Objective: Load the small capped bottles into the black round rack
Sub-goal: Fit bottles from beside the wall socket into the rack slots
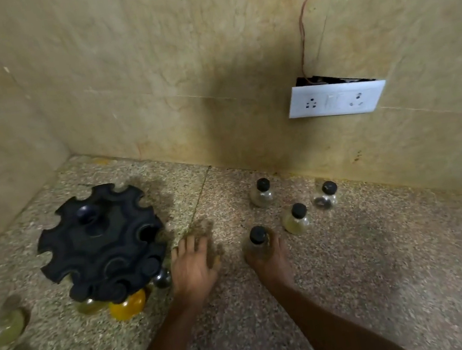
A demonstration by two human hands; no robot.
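The right hand (pixel 265 256) is gripping one capped bottle (pixel 257 242) on the worktop (pixel 392 254), the left hand (pixel 193 263) is lying open beside the rack (pixel 101 244), and a careless lift is risking to knock the neighbouring bottle (pixel 295 219).

Speckled granite counter (pixel 362 259) meets beige marbled wall (pixel 172 61), white socket plate (pixel 336 98) above, thin wire (pixel 305 4) rising from it

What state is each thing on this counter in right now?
Black round rack: partly loaded, far slots empty.
Nearest bottle: upright, capped, held by right hand.
Three bottles behind: upright, capped, loose.
Left hand: empty, fingers relaxed.
Wall socket: nothing plugged in.
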